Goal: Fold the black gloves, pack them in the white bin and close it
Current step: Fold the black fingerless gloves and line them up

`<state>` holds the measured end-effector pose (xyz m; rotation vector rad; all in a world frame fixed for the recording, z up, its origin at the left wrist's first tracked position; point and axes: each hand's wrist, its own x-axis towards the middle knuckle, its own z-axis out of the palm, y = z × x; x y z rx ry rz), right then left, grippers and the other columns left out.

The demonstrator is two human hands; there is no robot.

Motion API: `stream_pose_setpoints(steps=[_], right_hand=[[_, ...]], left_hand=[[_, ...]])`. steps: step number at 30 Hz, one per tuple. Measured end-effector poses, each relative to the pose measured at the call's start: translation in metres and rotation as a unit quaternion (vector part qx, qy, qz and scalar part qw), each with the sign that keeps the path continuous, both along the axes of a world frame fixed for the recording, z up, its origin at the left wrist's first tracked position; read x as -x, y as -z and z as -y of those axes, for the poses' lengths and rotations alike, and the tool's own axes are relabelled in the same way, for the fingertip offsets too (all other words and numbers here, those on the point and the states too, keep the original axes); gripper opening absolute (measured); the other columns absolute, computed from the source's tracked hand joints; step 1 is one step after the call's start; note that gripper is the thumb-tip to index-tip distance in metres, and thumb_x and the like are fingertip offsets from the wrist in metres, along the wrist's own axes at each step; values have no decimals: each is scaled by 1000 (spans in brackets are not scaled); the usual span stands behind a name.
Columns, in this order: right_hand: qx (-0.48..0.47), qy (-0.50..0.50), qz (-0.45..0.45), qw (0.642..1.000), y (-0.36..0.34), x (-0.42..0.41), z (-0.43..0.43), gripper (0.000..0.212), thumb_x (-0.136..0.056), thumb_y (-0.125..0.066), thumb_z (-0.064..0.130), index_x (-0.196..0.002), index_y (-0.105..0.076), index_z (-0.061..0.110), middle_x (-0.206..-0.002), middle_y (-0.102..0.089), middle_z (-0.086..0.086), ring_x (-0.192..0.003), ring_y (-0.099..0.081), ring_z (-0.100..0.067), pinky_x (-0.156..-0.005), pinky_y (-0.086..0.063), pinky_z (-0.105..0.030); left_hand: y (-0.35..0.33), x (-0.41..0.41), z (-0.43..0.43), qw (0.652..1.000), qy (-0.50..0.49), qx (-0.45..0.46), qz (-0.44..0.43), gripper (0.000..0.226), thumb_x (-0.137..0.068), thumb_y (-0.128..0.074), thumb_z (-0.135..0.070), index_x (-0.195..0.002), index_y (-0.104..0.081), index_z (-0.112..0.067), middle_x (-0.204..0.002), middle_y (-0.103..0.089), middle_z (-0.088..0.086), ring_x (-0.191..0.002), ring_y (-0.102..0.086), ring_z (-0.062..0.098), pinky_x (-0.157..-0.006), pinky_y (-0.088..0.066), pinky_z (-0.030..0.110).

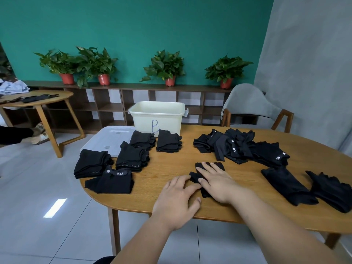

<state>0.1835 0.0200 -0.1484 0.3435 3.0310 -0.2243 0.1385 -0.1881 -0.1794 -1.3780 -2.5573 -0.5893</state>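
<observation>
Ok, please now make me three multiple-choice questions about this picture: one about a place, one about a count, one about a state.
1. Where does the bin lid lie?
A. Flat on the table, left of the white bin
B. Closed on top of the bin
C. Standing upright on its edge

2. How many potted plants stand on the shelf?
A. Two
B. Six
C. Four

3. What is the right hand doing?
A. Gripping the bin's handle
B. Pressing flat on a black glove
C. Holding a folded stack in the air

Answers:
1 A, because the lid lies flat beside the open bin.
2 C, because four plants line the shelf.
3 B, because its straight fingers lie on the glove.
</observation>
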Motion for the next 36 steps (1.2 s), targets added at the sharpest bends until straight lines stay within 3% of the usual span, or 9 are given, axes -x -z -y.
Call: stream_pose_setpoints(steps=[3, 7, 12, 15, 20, 25, 30, 33, 36], right_hand=[[13, 25, -5, 1000, 10, -5, 3, 63, -108, -15, 61, -166, -4, 41, -173, 11, 15, -160, 13, -13, -131, -1, -44], [15, 20, -35, 999, 14, -16, 12, 63, -108, -12, 62, -167, -8, 39, -173, 8, 15, -160, 13, -13, -131, 0, -42], [123, 4, -204, 971, 26, -36, 12, 52, -111, -25, 52, -158, -43, 37, -168, -16, 23, -159, -2, -1, -131, -11, -36], [127, -8, -254, 959, 26, -52, 4, 55, -107, -28, 63, -151, -52, 40, -164, -32, 25, -155, -14, 6, -128, -19, -31], [88, -14, -197, 976, 31, -74, -9, 71, -92, -38, 83, -150, -52, 45, -156, -43, 30, -150, -25, 6, -125, -30, -33], [91, -26, -166, 982, 29, -73, -8, 68, -88, -39, 70, -153, -44, 49, -161, -33, 33, -153, -16, 8, -127, -25, -38], [73, -32, -153, 985, 30, -74, -9, 64, -94, -35, 64, -155, -41, 49, -163, -28, 33, -154, -11, 8, -128, -21, -36], [59, -33, -157, 985, 29, -74, -7, 54, -102, -42, 55, -156, -42, 45, -164, -28, 31, -155, -11, 5, -128, -20, -35], [71, -26, -167, 983, 30, -75, -7, 52, -102, -45, 55, -154, -46, 44, -162, -32, 32, -154, -15, 5, -127, -22, -34]], left_hand=[[-2, -1, 1, 999, -14, -42, 11, 42, -99, -44, -58, -132, -49, -34, -148, -34, -14, -140, -33, 8, -117, -33, 31], [-3, -2, 2, 999, 35, -26, -8, 51, -100, -45, -53, -147, -40, -33, -163, -29, -16, -156, -15, 4, -127, -19, 32], [-6, -3, 4, 999, 42, 4, 16, 59, -101, -43, -57, -154, -35, -31, -161, -39, -11, -155, -17, 3, -126, -18, 29], [-7, -3, 3, 999, 33, 11, 9, 64, -102, -40, -59, -160, -28, -34, -163, -36, -13, -156, -16, 3, -127, -16, 29], [-4, 1, 1, 999, 33, 30, -4, 62, -103, -38, -61, -161, -20, -51, -160, -32, -20, -155, -13, 9, -126, -21, 36], [-2, 4, -1, 999, 34, 30, 11, 58, -102, -42, -65, -157, -35, -49, -162, -28, -16, -155, -10, 12, -127, -23, 42], [-7, 3, -7, 998, 55, 19, -28, 67, -100, -48, -64, -159, -41, -35, -176, -7, -12, -162, 2, 10, -131, -11, 38], [-15, 1, -19, 993, 82, 39, -69, 79, -99, -51, -63, -166, -28, -28, -175, -15, -13, -161, -5, 5, -132, -7, 35], [-14, 5, -24, 994, 85, 42, -46, 72, -100, -52, -61, -163, -37, -30, -168, -35, -15, -158, -19, 2, -132, -9, 35]])
